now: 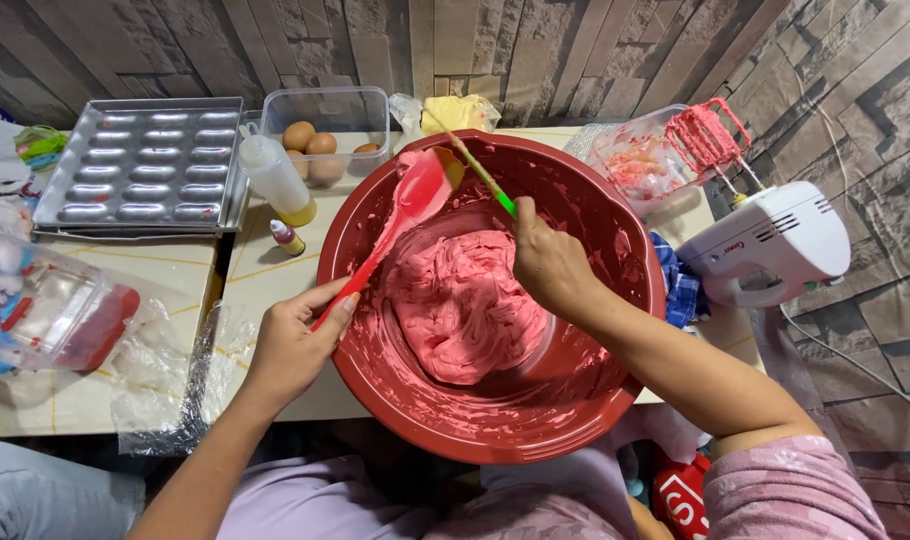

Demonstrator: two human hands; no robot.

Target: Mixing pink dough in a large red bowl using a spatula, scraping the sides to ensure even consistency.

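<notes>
While the red bowl (495, 420) of pink batter (465, 300) sits at the worktop's near edge, a red spatula (400, 215) is gripped in the left hand (290, 345) and a green-handled stick (485, 178) in the right hand (550, 265), fingers closed, seemingly scraping the spatula clean.

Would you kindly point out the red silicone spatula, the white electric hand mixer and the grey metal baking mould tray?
Red silicone spatula (412, 200), head view, on its blade.
White electric hand mixer (775, 245), head view, on its body.
Grey metal baking mould tray (145, 165), head view, among its cavities.
</notes>
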